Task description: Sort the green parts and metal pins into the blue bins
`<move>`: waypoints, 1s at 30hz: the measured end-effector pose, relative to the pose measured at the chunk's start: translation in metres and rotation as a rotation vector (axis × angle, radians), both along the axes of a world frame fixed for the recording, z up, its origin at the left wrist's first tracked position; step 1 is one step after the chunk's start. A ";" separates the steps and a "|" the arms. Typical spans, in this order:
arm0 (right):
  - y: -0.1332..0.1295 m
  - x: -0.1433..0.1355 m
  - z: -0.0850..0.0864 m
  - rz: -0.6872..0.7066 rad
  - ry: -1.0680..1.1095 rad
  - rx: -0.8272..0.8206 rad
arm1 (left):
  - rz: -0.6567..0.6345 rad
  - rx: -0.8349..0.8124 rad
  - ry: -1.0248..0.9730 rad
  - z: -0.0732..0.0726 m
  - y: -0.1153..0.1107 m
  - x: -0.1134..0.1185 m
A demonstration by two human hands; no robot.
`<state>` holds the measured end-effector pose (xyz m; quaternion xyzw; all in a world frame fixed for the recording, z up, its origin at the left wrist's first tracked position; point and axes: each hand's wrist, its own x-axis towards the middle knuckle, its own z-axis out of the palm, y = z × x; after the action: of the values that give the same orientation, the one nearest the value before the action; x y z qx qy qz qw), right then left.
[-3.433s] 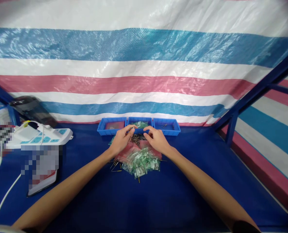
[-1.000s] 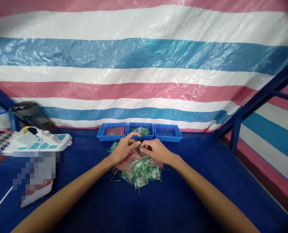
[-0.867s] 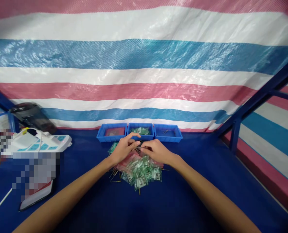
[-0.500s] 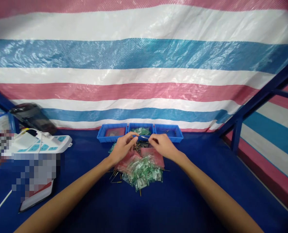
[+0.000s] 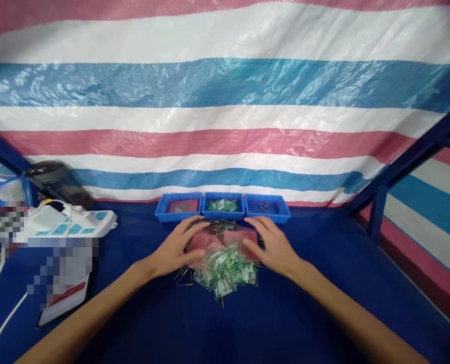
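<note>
Small green-printed clear packets [image 5: 225, 270] lie heaped on the blue table, with pink packets [image 5: 241, 241] behind them and loose metal pins [image 5: 217, 227] at the back of the pile. My left hand [image 5: 177, 248] is open at the pile's left side, fingers spread over a pink packet. On the right side my right hand [image 5: 272, 245] is also open, its thumb over the packets. Neither hand holds anything visible; whether the fingertips touch the pile is unclear.
Behind the pile stand three blue trays: the left one [image 5: 178, 216] holds pink packets, the middle one [image 5: 223, 216] green packets, the right one [image 5: 268, 219] a few pins. Left are a power strip [image 5: 105, 222], a phone-like device [image 5: 63, 308] and a dark bottle [image 5: 60, 184].
My hands have moved apart and down to either side of the pile, and their fingers have opened. The thin item that was between them no longer shows there. The view has shifted slightly.
</note>
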<state>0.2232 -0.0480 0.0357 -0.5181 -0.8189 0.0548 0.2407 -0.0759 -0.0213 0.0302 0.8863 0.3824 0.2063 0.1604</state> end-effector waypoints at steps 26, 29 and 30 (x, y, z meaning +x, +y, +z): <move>-0.028 -0.008 -0.062 -0.045 -0.195 -0.122 | 0.219 0.141 0.241 -0.045 -0.020 -0.019; -0.028 -0.009 -0.063 -0.041 -0.187 -0.130 | 0.311 0.076 0.178 -0.047 -0.014 -0.022; -0.028 -0.009 -0.063 -0.037 -0.183 -0.126 | 0.329 0.066 0.155 -0.047 -0.012 -0.023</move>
<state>0.2144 -0.0760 -0.0272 -0.5501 -0.8226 0.0542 0.1331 -0.0988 -0.0336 -0.0172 0.8299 0.5263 0.1733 0.0656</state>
